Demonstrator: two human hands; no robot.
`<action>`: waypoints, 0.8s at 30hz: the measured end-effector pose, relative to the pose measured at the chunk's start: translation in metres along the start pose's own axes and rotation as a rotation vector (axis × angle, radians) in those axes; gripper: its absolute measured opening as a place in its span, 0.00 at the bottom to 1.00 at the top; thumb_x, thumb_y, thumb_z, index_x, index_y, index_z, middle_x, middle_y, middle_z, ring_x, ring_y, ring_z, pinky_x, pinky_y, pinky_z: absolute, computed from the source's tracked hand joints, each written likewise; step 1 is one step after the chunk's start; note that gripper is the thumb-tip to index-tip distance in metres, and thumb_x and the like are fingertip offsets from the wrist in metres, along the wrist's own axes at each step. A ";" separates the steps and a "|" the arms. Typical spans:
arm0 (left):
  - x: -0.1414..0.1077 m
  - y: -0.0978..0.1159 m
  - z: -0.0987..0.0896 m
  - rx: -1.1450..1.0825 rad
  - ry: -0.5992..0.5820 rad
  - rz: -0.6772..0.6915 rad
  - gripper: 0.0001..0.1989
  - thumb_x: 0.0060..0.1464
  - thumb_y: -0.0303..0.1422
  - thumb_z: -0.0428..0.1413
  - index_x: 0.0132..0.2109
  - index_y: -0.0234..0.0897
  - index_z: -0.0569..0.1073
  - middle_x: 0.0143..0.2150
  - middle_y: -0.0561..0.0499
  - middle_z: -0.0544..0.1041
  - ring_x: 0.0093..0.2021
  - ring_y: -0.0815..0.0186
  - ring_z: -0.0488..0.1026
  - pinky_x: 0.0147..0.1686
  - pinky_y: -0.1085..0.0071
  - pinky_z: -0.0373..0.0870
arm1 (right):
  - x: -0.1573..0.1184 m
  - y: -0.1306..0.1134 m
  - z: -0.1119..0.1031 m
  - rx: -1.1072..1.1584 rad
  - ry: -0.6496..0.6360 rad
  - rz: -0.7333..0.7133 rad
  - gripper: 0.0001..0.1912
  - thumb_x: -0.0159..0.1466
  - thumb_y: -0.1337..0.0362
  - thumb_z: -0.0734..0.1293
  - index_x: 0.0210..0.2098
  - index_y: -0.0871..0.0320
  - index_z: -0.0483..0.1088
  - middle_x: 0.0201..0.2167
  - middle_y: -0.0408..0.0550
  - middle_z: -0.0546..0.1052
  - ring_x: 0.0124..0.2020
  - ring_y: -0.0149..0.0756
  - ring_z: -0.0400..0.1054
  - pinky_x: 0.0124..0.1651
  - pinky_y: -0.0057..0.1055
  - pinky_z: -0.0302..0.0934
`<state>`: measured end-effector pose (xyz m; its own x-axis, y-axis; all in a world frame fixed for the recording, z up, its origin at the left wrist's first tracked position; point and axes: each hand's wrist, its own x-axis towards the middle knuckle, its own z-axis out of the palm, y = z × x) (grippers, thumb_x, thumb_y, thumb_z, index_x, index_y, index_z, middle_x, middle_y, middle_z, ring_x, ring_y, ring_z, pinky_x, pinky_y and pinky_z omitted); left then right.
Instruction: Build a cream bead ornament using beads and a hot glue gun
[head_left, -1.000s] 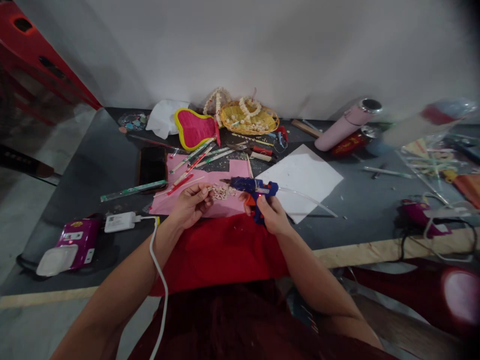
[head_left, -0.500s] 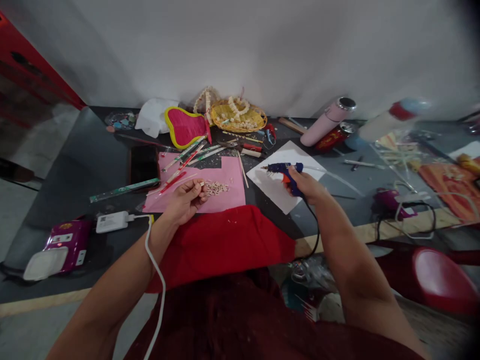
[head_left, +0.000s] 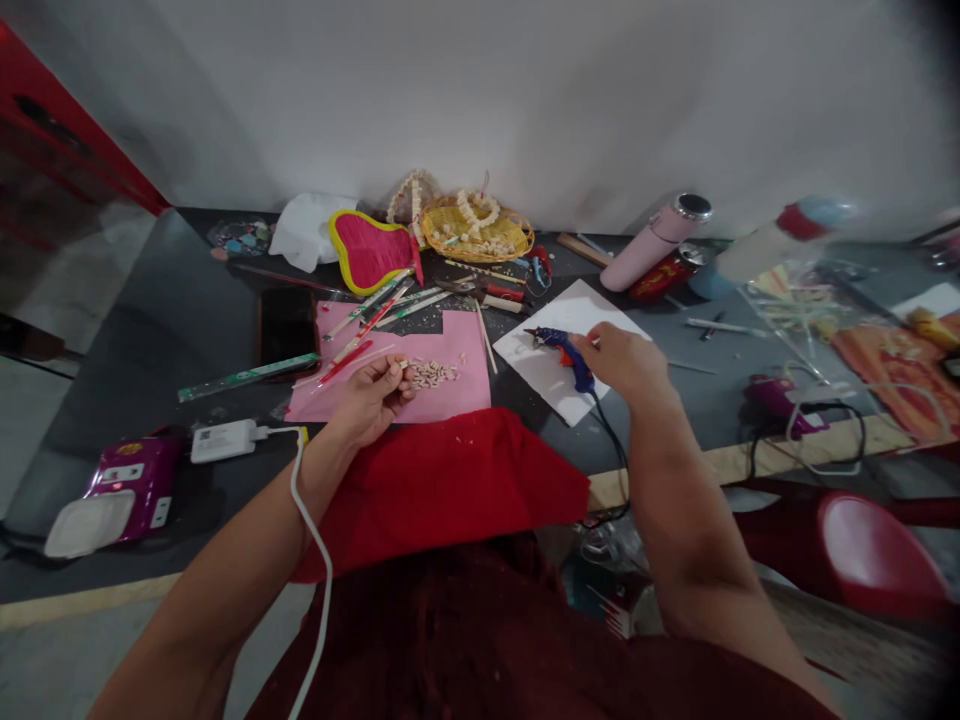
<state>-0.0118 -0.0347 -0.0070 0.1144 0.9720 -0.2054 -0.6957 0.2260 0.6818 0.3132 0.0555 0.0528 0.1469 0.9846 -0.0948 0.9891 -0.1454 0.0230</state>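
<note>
My left hand (head_left: 377, 395) pinches a small pale piece between thumb and forefinger, above the pink paper (head_left: 457, 402). Beside those fingertips lies a pile of small pale pieces (head_left: 433, 374). A blue glue gun (head_left: 576, 362) with an orange trigger is over the white sheet (head_left: 551, 385), nozzle pointing left and handle bare. My right hand (head_left: 626, 360) has its fingers closed at the back end of this gun. Those fingers partly hide the rear, so whether they also hold a glue stick is unclear. The gun's black cord hangs over the table's front edge.
A yellow basket (head_left: 517, 245), a pink heart-shaped piece (head_left: 373, 250), a pink flask (head_left: 652, 245) and a red can (head_left: 670, 275) stand along the wall. At left are a phone (head_left: 286, 332) and a purple power socket (head_left: 127, 480). Red cloth (head_left: 450, 490) covers the front edge.
My right hand has gone from the glue gun's handle to its back end. The gun has tilted and its handle sits lower and further left. My left hand has hardly moved.
</note>
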 end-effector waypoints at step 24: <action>-0.002 -0.003 0.001 0.066 -0.018 -0.070 0.05 0.50 0.28 0.60 0.36 0.32 0.73 0.27 0.51 0.70 0.25 0.75 0.64 0.26 0.78 0.64 | -0.057 -0.123 0.056 0.286 -0.039 -0.634 0.11 0.65 0.69 0.57 0.41 0.57 0.69 0.41 0.51 0.72 0.36 0.36 0.69 0.37 0.30 0.59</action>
<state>-0.0092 -0.0375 -0.0082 0.1740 0.9545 -0.2423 -0.6375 0.2967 0.7110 0.1840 0.0122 -0.0007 -0.4645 0.8847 -0.0395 0.8471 0.4309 -0.3112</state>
